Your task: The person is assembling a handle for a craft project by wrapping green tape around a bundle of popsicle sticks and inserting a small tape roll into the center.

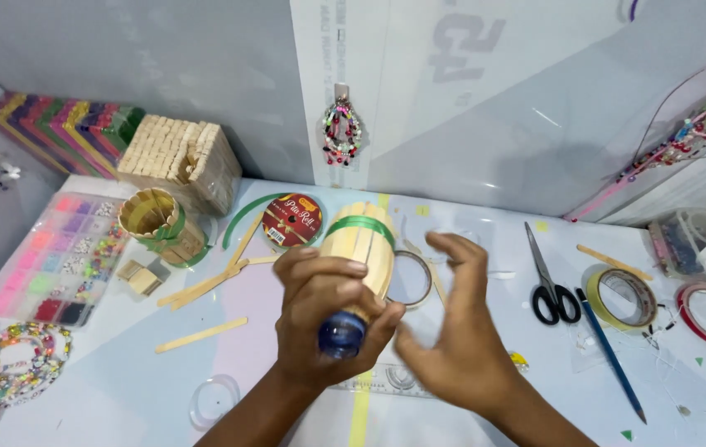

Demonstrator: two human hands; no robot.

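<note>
My left hand (320,310) grips a bottle clad in pale wooden craft sticks (361,248), tilted away from me, with a green ribbon band near its far end and a blue cap (341,335) pointing toward me. My right hand (456,323) hovers just right of the bottle with fingers spread, holding nothing. A clear tape roll (410,279) lies on the table behind the two hands.
Left: a round stick cup with green ribbon (156,223), a square stick box (180,161), loose sticks (202,334), a bead organiser tray (59,257), a red ribbon spool (291,220). Right: black scissors (550,281), a blue pencil (611,356), tape rolls (622,296).
</note>
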